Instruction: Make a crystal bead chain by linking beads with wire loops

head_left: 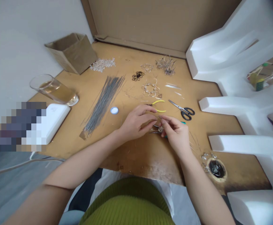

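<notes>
Both hands meet over the front middle of the wooden table. My right hand (176, 132) pinches a small wire piece with clear beads (160, 128). My left hand (138, 122) is beside it, fingers bent and bunched toward the piece; whether they grip part of it is too small to tell. Just beyond the hands lie yellow-handled pliers (158, 102), partly covered by my left hand. Black-handled scissors (185, 111) rest to the right of the pliers. Part of a teal-handled tool (183, 122) shows behind my right hand.
A bundle of wires (103, 104), a glass of drink (58, 92), a paper box (73, 53) and clear beads (102, 64) are at left. Beaded wire rings (151, 89), black rings (138, 76) and a wire pile (166, 65) lie behind. White foam (230, 104) edges the right side.
</notes>
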{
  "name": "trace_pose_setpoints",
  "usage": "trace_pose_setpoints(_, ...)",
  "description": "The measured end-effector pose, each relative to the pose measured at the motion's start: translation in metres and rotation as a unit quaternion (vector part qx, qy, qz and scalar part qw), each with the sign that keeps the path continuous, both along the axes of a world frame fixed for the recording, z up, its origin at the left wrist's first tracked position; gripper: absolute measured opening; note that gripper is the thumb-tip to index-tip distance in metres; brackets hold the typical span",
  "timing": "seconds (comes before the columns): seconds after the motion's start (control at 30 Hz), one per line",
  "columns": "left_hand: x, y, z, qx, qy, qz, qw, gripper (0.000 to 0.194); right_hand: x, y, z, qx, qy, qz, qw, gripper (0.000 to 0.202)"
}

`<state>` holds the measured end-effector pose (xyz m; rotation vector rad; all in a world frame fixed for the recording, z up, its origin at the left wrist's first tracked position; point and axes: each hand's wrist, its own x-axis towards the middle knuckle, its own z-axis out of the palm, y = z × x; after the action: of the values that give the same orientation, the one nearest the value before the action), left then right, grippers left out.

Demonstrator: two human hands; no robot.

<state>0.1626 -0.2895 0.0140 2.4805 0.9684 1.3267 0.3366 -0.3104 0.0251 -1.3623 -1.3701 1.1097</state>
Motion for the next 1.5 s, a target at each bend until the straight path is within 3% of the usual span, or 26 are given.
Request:
trace_pose_setpoints(0.2,0.003,-0.002,0.000,-0.043,-0.049,-0.020,0.998,0.012,-0.001,-0.001,-0.002,-0.003,-0.004,0.013,1.000,0.026)
trace_pose_setpoints(0.37,0.008,-0.005,0.004,-0.182,-0.148,-0.050,0.971,0.013,-0.003,-0.002,0.000,-0.035,0.007,0.035,0.999,0.027)
trace_pose_setpoints(0.57,0.009,-0.007,0.006,-0.392,-0.295,-0.067,0.869,0.017,-0.003,-0.001,0.005,-0.089,0.081,0.082,0.989,0.026)
trace_pose_setpoints(0.8,0.011,-0.002,-0.001,-0.528,-0.429,-0.095,0.726,0.012,-0.005,-0.003,0.005,-0.065,0.043,0.072,0.994,0.026)
trace_pose_setpoints(0.87,0.011,-0.002,-0.002,-0.545,-0.449,-0.107,0.700,0.012,-0.005,-0.004,0.003,-0.049,0.028,0.075,0.996,0.025)
trace_pose_setpoints(0.93,0.012,-0.002,-0.002,-0.545,-0.449,-0.107,0.700,0.011,-0.005,-0.004,0.000,-0.035,0.011,0.077,0.996,0.024)
trace_pose_setpoints(1.07,0.012,-0.004,0.000,-0.499,-0.407,-0.056,0.763,0.010,-0.002,-0.004,-0.007,0.002,-0.045,0.064,0.997,0.021)
trace_pose_setpoints(1.1,0.013,-0.004,0.000,-0.497,-0.407,-0.046,0.765,0.010,-0.002,-0.004,-0.008,0.011,-0.060,0.066,0.996,0.021)
trace_pose_setpoints(1.13,0.013,-0.004,0.000,-0.505,-0.416,-0.044,0.755,0.010,-0.001,-0.004,-0.008,0.021,-0.075,0.071,0.994,0.021)
trace_pose_setpoints(1.27,0.013,-0.001,-0.001,-0.584,-0.482,-0.089,0.647,0.011,0.000,-0.004,-0.009,0.047,-0.113,0.085,0.989,0.020)
trace_pose_setpoints(1.3,0.013,-0.001,-0.002,-0.592,-0.490,-0.098,0.632,0.011,0.000,-0.005,-0.009,0.050,-0.117,0.085,0.988,0.020)
trace_pose_setpoints(1.37,0.012,0.000,-0.002,-0.588,-0.497,-0.108,0.629,0.010,0.000,-0.005,-0.008,0.051,-0.115,0.083,0.989,0.020)
trace_pose_setpoints(1.5,0.012,0.000,0.000,-0.569,-0.487,-0.118,0.652,0.012,-0.001,-0.004,-0.007,0.040,-0.083,0.089,0.992,0.019)
